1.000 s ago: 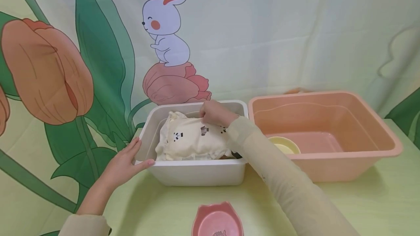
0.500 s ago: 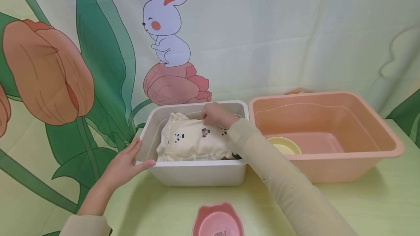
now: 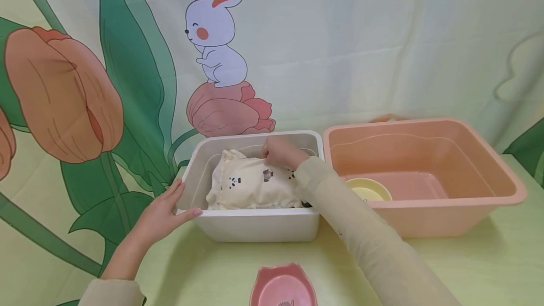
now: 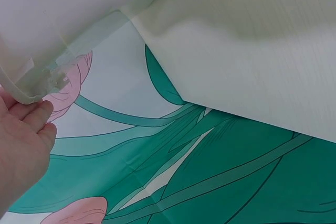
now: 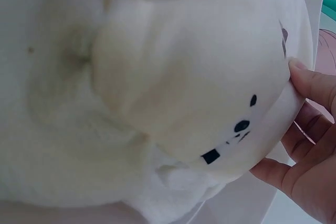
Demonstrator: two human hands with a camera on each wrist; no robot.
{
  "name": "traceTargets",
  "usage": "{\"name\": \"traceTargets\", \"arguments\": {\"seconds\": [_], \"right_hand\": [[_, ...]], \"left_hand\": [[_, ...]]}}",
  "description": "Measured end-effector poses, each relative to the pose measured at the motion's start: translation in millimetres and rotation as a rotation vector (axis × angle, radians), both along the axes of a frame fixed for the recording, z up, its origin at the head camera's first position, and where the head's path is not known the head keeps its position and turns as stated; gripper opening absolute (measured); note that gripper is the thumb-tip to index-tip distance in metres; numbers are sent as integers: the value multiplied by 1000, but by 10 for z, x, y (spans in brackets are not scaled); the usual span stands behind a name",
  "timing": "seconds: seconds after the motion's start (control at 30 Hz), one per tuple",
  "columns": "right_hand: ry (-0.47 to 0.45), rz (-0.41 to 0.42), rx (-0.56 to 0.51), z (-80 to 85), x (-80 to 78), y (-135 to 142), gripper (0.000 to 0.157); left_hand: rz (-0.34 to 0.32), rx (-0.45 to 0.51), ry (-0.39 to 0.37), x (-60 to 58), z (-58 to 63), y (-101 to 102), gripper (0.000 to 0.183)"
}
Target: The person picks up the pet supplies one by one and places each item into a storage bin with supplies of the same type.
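Note:
A small cream cushion (image 3: 246,185) with ruffled edges and printed animal faces lies in the white tub (image 3: 255,225). My right hand (image 3: 280,151) grips the cushion's back edge. In the right wrist view, the thumb of that right hand (image 5: 312,166) lies on top of the fabric and the fingers go behind it. My left hand (image 3: 159,216) rests on the tub's front left corner, fingers straight along the left rim and thumb on the front rim. In the left wrist view, the fingertips of the left hand (image 4: 23,140) touch the rim from outside. A dark thing shows under the cushion's right end.
Right of the white tub stands a larger pink tub (image 3: 459,218) with a yellow dish (image 3: 369,188) inside. A pink ear-shaped dish (image 3: 282,284) sits on the pale green table (image 3: 204,273) in front. A printed curtain (image 3: 318,51) hangs behind.
The cushion has sunk a little lower in the white tub and shifted slightly right, with my right hand moving along with it. My left hand has stayed on the corner.

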State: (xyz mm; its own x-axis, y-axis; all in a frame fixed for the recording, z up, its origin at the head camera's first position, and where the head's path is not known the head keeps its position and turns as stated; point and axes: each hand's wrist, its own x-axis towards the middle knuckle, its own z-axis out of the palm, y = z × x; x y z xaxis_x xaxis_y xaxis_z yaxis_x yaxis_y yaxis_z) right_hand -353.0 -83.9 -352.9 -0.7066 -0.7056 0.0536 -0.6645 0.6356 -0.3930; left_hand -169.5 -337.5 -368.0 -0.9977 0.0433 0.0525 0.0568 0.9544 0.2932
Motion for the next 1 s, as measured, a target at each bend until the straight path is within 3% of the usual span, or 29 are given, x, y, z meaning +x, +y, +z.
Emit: {"name": "traceTargets", "arguments": {"seconds": [0.3, 1.0], "right_hand": [[-4, 4, -8, -96, -42, -26, 37], [-31, -30, 15, -161, -46, -49, 15]], "left_hand": [[5, 1, 3, 3, -3, 3, 87], [13, 2, -4, 2, -1, 4, 87]]}}
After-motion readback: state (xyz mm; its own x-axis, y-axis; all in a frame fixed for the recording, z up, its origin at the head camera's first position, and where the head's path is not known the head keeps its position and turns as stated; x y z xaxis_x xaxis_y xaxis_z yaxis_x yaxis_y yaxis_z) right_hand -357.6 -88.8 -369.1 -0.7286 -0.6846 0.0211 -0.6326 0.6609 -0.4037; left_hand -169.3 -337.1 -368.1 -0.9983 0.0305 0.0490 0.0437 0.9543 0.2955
